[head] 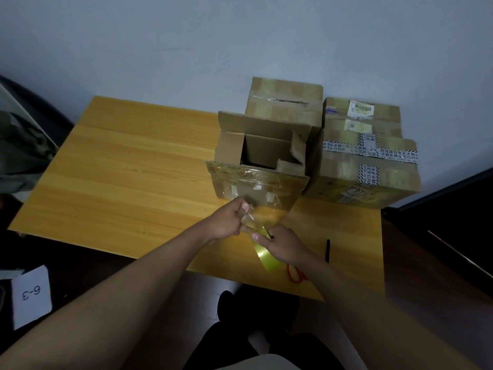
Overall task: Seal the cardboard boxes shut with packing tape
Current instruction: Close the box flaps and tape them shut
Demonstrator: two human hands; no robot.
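**Both hands on the tape in front of an open box**

Head view: on the yellow wooden table [128, 161] an open brown cardboard box [256, 156] stands with its flaps up, its near flap covered in clear film. Just before it, the left hand [226, 222] grips a blurred roll of yellowish packing tape [264, 217], while the right hand [280, 247] pinches the pulled-out tape strip [264, 253]. Two taped cardboard boxes [365, 153] sit behind and to the right. A black pen [327, 251] lies near the right wrist.
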